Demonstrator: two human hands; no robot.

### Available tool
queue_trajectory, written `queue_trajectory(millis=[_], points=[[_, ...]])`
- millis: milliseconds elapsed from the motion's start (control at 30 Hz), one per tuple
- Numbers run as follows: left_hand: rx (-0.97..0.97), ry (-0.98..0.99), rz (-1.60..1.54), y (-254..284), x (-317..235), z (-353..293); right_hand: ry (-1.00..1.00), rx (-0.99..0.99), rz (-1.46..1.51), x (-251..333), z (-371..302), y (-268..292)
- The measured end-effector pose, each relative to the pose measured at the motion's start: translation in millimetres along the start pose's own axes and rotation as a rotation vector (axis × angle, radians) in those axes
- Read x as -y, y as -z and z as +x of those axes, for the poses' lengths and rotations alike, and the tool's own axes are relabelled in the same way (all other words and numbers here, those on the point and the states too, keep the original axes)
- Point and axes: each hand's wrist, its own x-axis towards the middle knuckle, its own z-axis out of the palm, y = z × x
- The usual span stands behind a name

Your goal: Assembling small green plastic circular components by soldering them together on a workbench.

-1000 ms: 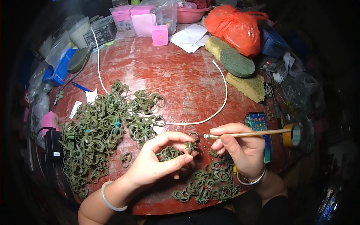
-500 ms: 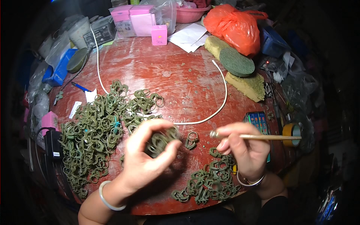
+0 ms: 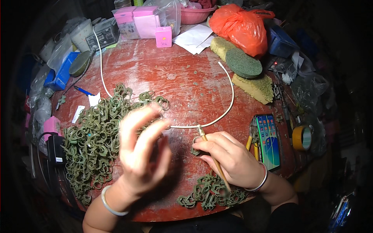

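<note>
My left hand (image 3: 142, 155) is raised over the middle of the table, slightly blurred, with its fingers curved and apart. I see nothing in it, though its palm side is partly hidden. My right hand (image 3: 229, 157) grips a thin wooden-handled tool (image 3: 220, 171) with a pale tip pointing away from me. Its fingertips are also at a small green ring (image 3: 195, 148) near the table's middle. To the left lies a large heap of green ring pieces (image 3: 95, 143). A smaller pile of the same rings (image 3: 206, 192) sits by the front edge, below my right hand.
A white cable (image 3: 232, 97) curves across the red table (image 3: 167, 73). On the right are a lit phone (image 3: 268, 141), yellow-handled pliers (image 3: 252, 143), yellow tape (image 3: 302, 138) and sponge blocks (image 3: 254, 88) with a round green pad (image 3: 243, 63). An orange-red bag (image 3: 241, 29) stands behind them.
The clump of green rings in my left hand is gone from view, and its fingers have spread. My right hand has moved left to the lone ring, swinging the tool's tip away from me.
</note>
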Motion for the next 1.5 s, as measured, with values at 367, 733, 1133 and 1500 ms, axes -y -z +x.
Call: queue_trajectory(millis=[367, 733, 1133, 1500], points=[[0.549, 1.221, -1.638, -16.5, -11.9, -14.3, 0.148, -0.221, 0.184, -1.7, 3.9, 1.5], [0.471, 0.971, -1.588, -16.9, -6.1, -21.5, 0.037, -0.328, 0.421, -5.4, 0.2, 2.5], [0.397, 1.037, -1.535, -12.9, -9.3, -19.6, 0.13, -0.3, 0.168, 5.5, 1.0, 10.0], [0.382, 0.977, -1.475, -17.0, -13.2, -23.4, 0.223, -0.27, -0.034, 7.1, 0.9, 1.0]])
